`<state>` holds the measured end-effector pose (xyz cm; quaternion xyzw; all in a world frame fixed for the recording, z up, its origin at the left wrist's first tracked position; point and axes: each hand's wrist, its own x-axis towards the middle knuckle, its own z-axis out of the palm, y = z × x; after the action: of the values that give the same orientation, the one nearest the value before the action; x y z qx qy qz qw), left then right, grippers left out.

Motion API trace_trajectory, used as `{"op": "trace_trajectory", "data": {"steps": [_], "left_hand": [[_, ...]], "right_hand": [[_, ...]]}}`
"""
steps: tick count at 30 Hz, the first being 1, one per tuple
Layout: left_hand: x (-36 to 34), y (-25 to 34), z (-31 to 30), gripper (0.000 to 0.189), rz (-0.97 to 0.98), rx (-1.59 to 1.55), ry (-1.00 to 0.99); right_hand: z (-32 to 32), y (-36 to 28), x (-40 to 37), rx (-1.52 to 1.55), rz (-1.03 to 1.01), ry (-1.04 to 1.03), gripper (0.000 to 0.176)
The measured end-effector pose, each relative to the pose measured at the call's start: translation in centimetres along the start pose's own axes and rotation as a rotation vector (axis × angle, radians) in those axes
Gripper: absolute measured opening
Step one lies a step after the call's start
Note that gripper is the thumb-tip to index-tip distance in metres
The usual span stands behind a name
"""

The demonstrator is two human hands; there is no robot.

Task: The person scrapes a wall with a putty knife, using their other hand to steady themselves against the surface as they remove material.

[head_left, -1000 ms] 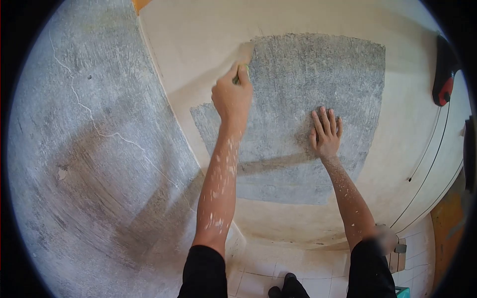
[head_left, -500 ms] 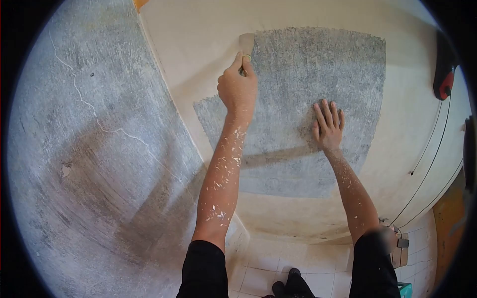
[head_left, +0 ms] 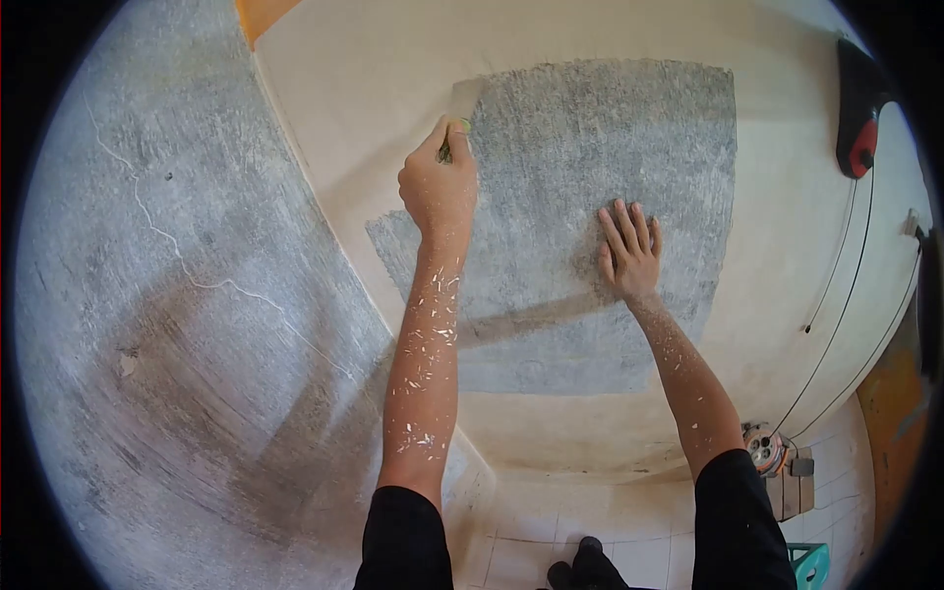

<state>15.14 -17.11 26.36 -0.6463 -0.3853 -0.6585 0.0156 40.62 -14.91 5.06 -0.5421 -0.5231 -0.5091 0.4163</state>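
Shifts slightly left since earlier; clamps left hand [head_left: 438,187] fingers shut round scraper [head_left: 460,101] handle (likely light, stiff; best held there) at grey patch [head_left: 590,147] top-left corner; spreads right hand [head_left: 627,254] open, flat on patch.

A cream-coated wall [head_left: 610,34] is recorded, with a bare grey patch [head_left: 590,147] exposed. The right hand [head_left: 627,251] is laid flat on the patch. A scraper [head_left: 462,98], gripped by the left hand [head_left: 438,187], is set against the patch's upper left edge. Below, a teal crate [head_left: 811,565] is stood on a tiled floor [head_left: 629,536]
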Motion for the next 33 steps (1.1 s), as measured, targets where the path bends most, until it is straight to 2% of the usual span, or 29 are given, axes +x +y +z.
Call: {"op": "trace_trajectory", "data": {"steps": [2, 5, 8, 11, 14, 17, 19, 22, 25, 30, 33], "left_hand": [[-0.8, -0.2, -0.4, 0.034, -0.015, -0.014, -0.024], [-3.5, -3.2, 1.1, 0.032, 0.18, -0.005, 0.084], [-3.3, -3.7, 3.3, 0.032, 0.198, 0.031, 0.104], [-0.5, 2.4, 1.1, 0.033, -0.076, 0.033, -0.075], [-0.6, 0.7, 1.7, 0.034, -0.012, -0.072, -0.035], [-3.3, -4.9, 4.0, 0.035, 0.184, -0.024, 0.132], [-7.3, -5.5, 4.0, 0.035, 0.128, 0.013, 0.066], [-11.4, -5.5, 3.7, 0.034, -0.047, 0.08, -0.141], [-9.8, -3.9, 4.1, 0.033, 0.028, 0.035, -0.064], [-0.6, 2.9, 4.0, 0.038, 0.028, 0.098, 0.007], [0.5, 3.7, 4.0, 0.037, 0.078, 0.067, 0.04]], "right_hand": [[-0.1, 0.0, -0.3, -0.009, 0.005, -0.028, 0.052], [-0.1, 0.0, -0.1, -0.006, 0.009, -0.031, 0.052], [0.0, -0.1, -0.1, -0.004, 0.014, -0.033, 0.052], [-0.1, 0.0, -0.2, -0.019, 0.009, -0.04, 0.052], [-0.1, -0.2, -0.1, -0.027, 0.017, -0.051, 0.052], [0.0, -0.1, -0.2, -0.014, 0.015, -0.032, 0.052], [0.2, 0.0, -0.2, 0.001, 0.012, -0.02, 0.051], [-0.1, -0.2, 0.0, 0.013, 0.02, -0.019, 0.051], [-0.2, -0.2, -0.1, 0.009, 0.025, -0.025, 0.051], [0.1, -0.1, -0.2, 0.022, 0.018, -0.022, 0.05], [0.0, -0.1, -0.2, 0.042, 0.028, -0.029, 0.05]]}}
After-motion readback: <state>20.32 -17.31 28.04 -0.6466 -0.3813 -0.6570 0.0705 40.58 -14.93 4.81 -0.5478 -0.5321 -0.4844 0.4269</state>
